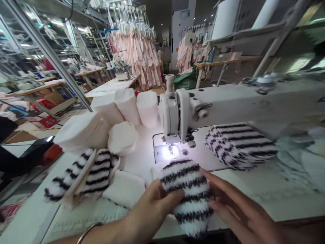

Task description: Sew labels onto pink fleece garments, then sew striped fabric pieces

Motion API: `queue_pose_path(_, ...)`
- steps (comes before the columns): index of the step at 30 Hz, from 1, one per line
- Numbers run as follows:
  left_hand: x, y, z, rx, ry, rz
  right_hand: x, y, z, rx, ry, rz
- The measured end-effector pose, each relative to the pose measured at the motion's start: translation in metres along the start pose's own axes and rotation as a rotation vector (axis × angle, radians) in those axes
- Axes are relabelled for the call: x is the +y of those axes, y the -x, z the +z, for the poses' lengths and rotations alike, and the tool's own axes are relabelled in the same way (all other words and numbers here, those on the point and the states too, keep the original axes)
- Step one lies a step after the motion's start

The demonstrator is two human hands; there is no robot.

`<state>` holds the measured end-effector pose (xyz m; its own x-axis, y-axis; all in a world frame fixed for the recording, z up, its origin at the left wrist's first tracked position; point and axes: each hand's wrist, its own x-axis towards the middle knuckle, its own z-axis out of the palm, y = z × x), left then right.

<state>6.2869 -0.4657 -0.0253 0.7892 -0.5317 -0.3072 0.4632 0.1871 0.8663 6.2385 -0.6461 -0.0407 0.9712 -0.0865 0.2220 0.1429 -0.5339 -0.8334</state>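
A fuzzy black-and-white striped fabric piece point(190, 196) is in front of the sewing machine point(175, 115), just below its lit needle area. My left hand point(154, 206) grips its left edge, thumb on top and fingers underneath. Along the right edge lies my right hand point(238, 203), its fingers touching the fabric and partly hidden behind it. Striped pieces point(99, 173) with pale backing rest on the left of the table. To the right, under the machine arm, sits a stack of striped pieces point(238, 145).
Several stacks of white fabric point(81, 130) stand at the left and behind the needle area. A flat white piece point(125, 188) lies near my left hand. Pale sheer cloth point(299, 159) is at the right. Pink garments point(139, 57) hang in the background.
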Motion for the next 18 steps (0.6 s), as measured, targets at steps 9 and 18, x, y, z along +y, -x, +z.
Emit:
queue_pose_path(9, 0.021, -0.008, -0.067, 0.241, -1.22, 0.224, -0.001, -0.028, 0.054, -0.219, 0.067, 0.001)
queue_pose_path(18, 0.036, -0.011, -0.06, 0.17, -1.161, 0.142, -0.007, -0.024, 0.035, -0.326, -0.045, 0.151)
